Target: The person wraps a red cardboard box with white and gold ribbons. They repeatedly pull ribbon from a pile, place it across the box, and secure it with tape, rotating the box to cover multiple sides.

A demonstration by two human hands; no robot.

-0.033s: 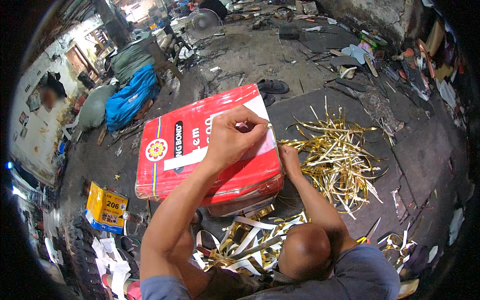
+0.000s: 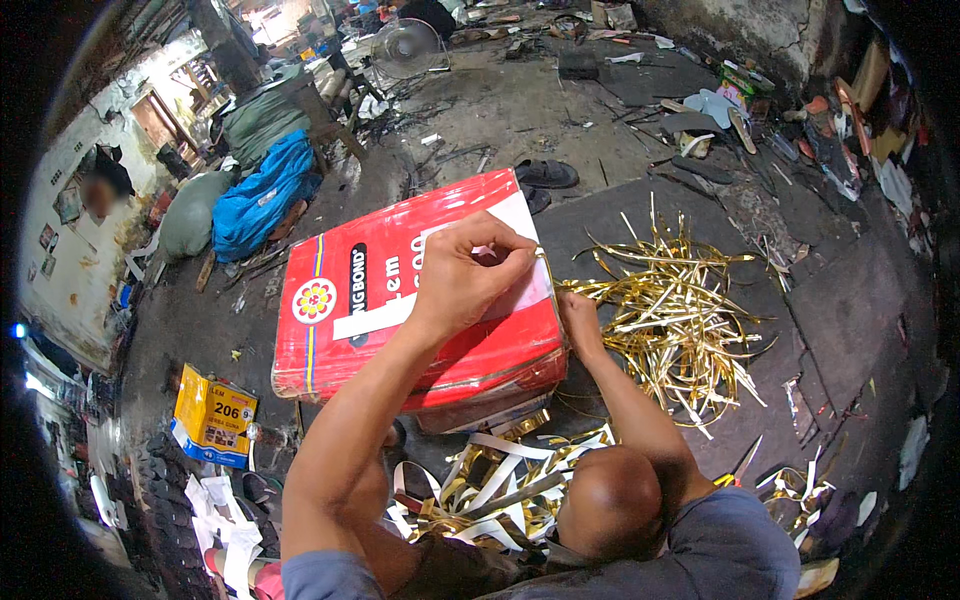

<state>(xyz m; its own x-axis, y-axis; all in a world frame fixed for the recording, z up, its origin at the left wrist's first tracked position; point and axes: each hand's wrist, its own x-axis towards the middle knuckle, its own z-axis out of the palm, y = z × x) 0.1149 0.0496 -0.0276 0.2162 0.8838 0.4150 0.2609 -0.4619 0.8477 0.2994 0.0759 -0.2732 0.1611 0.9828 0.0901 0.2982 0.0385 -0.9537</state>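
A red cardboard box (image 2: 330,265) with a flower emblem lies in front of me like a work surface. A long white strip (image 2: 385,321) lies across its top, partly under my left arm. My left hand (image 2: 465,268) rests over the box, thumb and forefinger pinched together at its right edge; what they pinch is too small to make out. Just below that edge, at the box's right side, my right hand (image 2: 579,318) is closed, with thin gold strips (image 2: 680,310) by its fingers. These strips spread in a loose heap to the right.
White and gold strips (image 2: 500,480) lie tangled near my legs. A yellow and blue packet (image 2: 212,415) is at the left. Scissors (image 2: 738,468) lie at the lower right. Dark sandals (image 2: 547,173), a blue sack (image 2: 265,195) and a fan (image 2: 405,47) are farther off.
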